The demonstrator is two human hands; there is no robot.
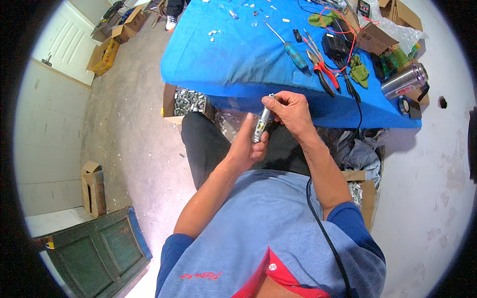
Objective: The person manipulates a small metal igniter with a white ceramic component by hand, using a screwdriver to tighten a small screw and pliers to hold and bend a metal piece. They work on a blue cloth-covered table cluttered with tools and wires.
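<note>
With my right hand (294,111) I pinch the upper end of a slim, silver metal cylinder (265,117) between thumb and fingers; my left hand (243,147), half curled, grips its lower end, near the blue cloth-covered table's (213,62) front edge.

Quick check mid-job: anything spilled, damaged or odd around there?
Small white fragments lie scattered toward the far left of the blue cloth, like loose debris. The white wall at right has a dark, ragged spot and discoloured patches, possibly damage. The held silvery piece is too small to judge.
</note>
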